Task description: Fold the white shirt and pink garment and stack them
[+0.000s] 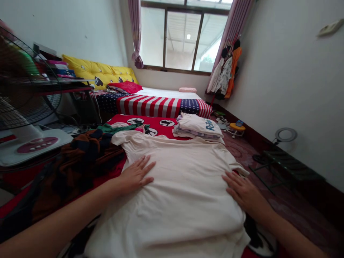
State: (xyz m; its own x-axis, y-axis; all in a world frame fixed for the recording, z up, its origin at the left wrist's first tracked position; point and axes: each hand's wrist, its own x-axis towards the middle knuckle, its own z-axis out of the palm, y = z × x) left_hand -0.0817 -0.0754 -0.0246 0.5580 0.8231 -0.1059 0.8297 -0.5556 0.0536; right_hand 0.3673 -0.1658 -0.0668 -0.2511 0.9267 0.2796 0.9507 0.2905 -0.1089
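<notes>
Both hands, left [137, 175] and right [240, 189], are lying flat and unclenched, smoothing the cream cotton T-shirt [182, 179]; folded white clothes [197, 126] are sitting beyond, crumpled dark garments [80, 157] waiting unfolded.

Ahead of you lie a folded stack of clothes [198, 126], a dark rumpled garment pile [80, 157], a fan [24, 93] and yellow cushions [99, 73].

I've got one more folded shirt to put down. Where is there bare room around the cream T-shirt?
Bare red blanket shows between the folded stack and the green garment. Left of the cream T-shirt, the dark clothes pile crowds the edge beside the left hand. By the right hand, the patterned floor lies open.
</notes>
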